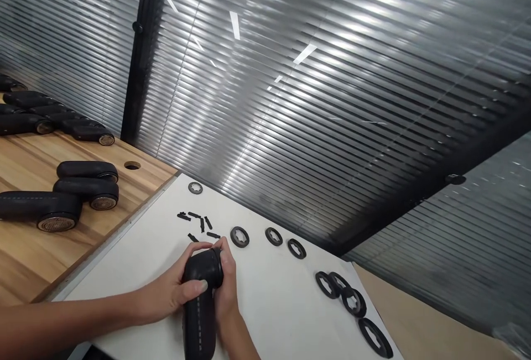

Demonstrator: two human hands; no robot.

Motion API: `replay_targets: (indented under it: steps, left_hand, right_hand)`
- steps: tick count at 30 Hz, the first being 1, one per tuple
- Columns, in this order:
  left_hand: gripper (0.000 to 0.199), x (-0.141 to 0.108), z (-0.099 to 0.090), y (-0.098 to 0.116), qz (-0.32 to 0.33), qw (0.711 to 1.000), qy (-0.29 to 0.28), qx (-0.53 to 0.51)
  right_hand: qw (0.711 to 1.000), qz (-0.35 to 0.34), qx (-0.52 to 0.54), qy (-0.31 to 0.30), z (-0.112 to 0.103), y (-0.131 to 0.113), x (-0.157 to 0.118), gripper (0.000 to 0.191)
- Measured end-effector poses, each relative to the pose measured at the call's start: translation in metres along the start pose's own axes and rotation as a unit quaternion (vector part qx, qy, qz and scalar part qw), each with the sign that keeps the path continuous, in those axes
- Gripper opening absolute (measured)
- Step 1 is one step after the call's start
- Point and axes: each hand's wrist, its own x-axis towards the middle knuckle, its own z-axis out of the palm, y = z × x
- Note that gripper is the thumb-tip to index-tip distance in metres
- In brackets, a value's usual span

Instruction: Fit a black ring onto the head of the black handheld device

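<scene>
Shaver: black lint shaver (198, 321), gripped in both hands above the white sheet (269, 310), its long body running toward the person and its round end pointing away (whether it touches the sheet, I cannot tell).

Left hand: left hand (170, 288) reaches in from the left side, fingers (194, 249) closed around the shaver's round end, thumb lying across its front.

Right hand: right hand (227, 291) comes up from below, curled tightly around the same end from the other side, so the two hands nearly meet.

Rings: black rings with star-shaped openings (239, 236) sit in a loose row beyond the hands, with an overlapping cluster (353, 302) on the sheet's right side and one lone ring (195, 187) at its far corner.

Small parts: short black plastic pieces (193, 215) lie scattered just past the fingers.

Bench: wooden bench (37, 260) with a round hole (132, 165), carrying finished-looking black shavers (87, 170) in rows.

Behind: glass partition with slatted blinds (332, 100).
</scene>
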Motion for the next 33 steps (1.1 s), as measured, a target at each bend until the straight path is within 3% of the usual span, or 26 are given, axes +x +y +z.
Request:
replay_targets:
  steps: [3,8,16,33]
  left_hand:
    - [0.082,0.001,-0.001,-0.003,-0.016,0.999,0.011,0.040]
    - [0.078,0.005,-0.004,0.002,-0.041,0.998,0.002,0.052]
    - [0.059,0.009,-0.003,-0.001,-0.101,0.991,0.088,0.027]
    - [0.058,0.008,-0.003,-0.004,-0.106,0.991,0.076,0.009]
  right_hand:
    - [0.999,0.008,-0.010,-0.046,-0.009,0.001,0.007,0.047]
    - [0.998,-0.016,-0.037,-0.039,-0.014,-0.002,0.012,0.047]
    - [0.988,-0.045,-0.148,-0.031,-0.021,-0.006,0.020,0.044]
    - [0.992,-0.016,-0.115,-0.046,-0.023,-0.005,0.021,0.042]
